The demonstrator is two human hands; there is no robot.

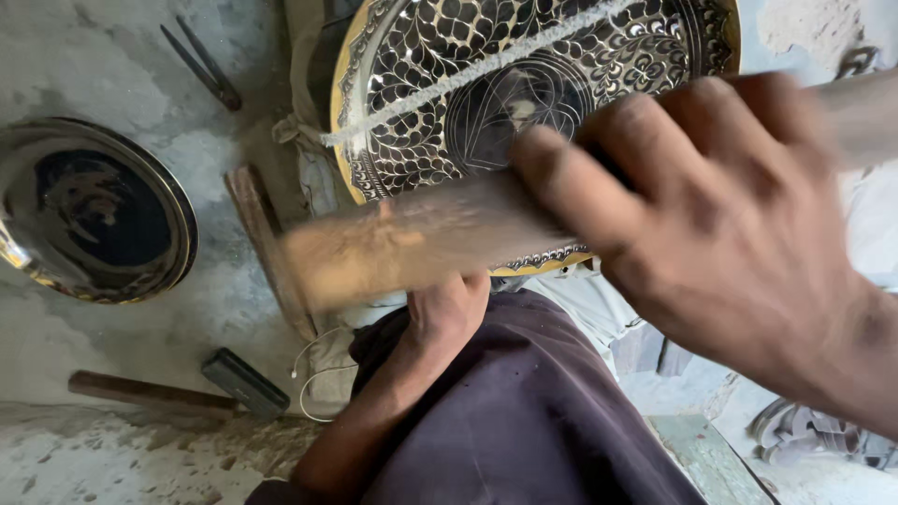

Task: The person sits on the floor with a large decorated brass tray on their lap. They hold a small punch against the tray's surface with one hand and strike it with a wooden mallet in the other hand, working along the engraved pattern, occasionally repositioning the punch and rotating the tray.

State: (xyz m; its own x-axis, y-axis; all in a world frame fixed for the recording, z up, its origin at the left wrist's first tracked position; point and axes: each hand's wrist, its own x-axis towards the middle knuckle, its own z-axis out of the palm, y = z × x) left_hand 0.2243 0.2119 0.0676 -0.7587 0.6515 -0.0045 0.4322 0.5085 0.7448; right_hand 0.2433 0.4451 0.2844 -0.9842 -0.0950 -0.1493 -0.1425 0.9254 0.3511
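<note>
- The engraved tray (533, 84) stands at the top centre, behind the wooden mallet (412, 243).
- The right hand (720, 224) grips the mallet; the left hand (447, 313) sits beneath it.
- A plate (89, 210) lies far left, with a hammer (187, 388) below it.
</note>
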